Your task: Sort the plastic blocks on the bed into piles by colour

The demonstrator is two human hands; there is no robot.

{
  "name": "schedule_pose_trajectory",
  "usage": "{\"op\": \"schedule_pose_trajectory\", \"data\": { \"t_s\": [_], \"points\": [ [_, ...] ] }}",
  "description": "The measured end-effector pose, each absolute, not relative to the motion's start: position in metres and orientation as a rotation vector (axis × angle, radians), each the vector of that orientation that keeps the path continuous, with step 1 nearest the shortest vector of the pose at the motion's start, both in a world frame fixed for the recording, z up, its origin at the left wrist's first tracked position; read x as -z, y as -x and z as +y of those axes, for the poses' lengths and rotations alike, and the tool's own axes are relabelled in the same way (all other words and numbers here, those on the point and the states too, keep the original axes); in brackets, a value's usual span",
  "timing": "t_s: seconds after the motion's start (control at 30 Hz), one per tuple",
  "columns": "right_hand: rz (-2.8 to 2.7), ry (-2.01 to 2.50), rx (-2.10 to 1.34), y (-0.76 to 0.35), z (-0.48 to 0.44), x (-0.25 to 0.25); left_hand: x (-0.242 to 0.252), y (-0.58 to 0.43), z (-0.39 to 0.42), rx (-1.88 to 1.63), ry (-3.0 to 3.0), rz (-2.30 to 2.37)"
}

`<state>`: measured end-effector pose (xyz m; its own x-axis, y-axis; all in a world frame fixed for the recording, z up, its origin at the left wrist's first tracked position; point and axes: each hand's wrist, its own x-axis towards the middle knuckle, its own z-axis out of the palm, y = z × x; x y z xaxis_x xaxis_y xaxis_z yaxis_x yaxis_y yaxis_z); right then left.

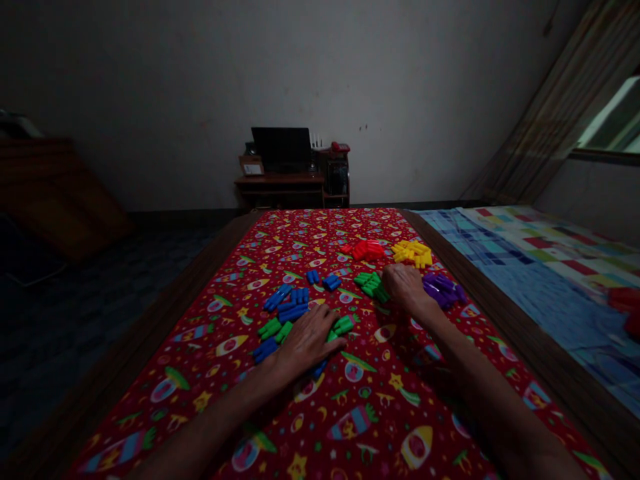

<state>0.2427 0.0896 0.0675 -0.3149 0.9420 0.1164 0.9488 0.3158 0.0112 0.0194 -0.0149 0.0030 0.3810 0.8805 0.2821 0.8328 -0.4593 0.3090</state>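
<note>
Green pile (373, 283) one, purple pile (443, 290) one, flanking right hand (407, 287).

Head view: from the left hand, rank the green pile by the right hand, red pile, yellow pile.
From left hand:
1. Green pile, centre, beside right hand.
2. Red pile, farther back.
3. Yellow pile, back right.

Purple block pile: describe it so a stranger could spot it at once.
Find the red rocket-print tablecloth and follow its right edge. The right hand rests there between two heaps of plastic blocks; the purple block pile lies on its outer side, just nearer than the yellow heap. It is the only purple one.
</note>
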Motion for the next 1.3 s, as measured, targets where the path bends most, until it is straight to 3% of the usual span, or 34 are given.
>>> {"op": "schedule_pose_trajectory", "data": {
  "t_s": [0.2, 0.3, 0.43, 0.63, 0.8, 0.93, 1.13, 1.3],
  "points": [
    [-2.778, 0.747, -0.329, -0.216, 0.063, -0.037, 0.006, -0.013, -0.001, -0.837, -2.314, 1.523],
    [-2.674, 0.501, -0.325, -0.208, 0.055, -0.014, -0.001, -0.006, 0.008, -0.851, -2.175, 1.555],
    [-2.612, 0.568, -0.208, -0.214, 0.063, -0.011, -0.010, -0.003, 0.010, -0.864, -2.099, 1.573],
    [-2.541, 1.084, -0.044, -0.241, 0.097, -0.044, -0.019, -0.005, 0.007, -0.961, -2.060, 1.531],
    [-2.643, 1.214, -0.104, -0.262, 0.109, -0.055, -0.023, -0.005, 0.010, -1.066, -1.927, 1.489],
    [-2.566, 1.105, -0.122, -0.257, 0.099, -0.063, -0.023, -0.004, 0.014, -1.166, -1.631, 1.490],
    [-2.513, 0.602, -0.393, -0.206, 0.051, -0.050, -0.028, -0.012, 0.006, -1.268, -1.250, 1.474],
    [-2.452, 0.583, -0.332, -0.187, 0.034, -0.028, -0.027, -0.022, 0.000, -1.302, -1.160, 1.456]
  ]
}}
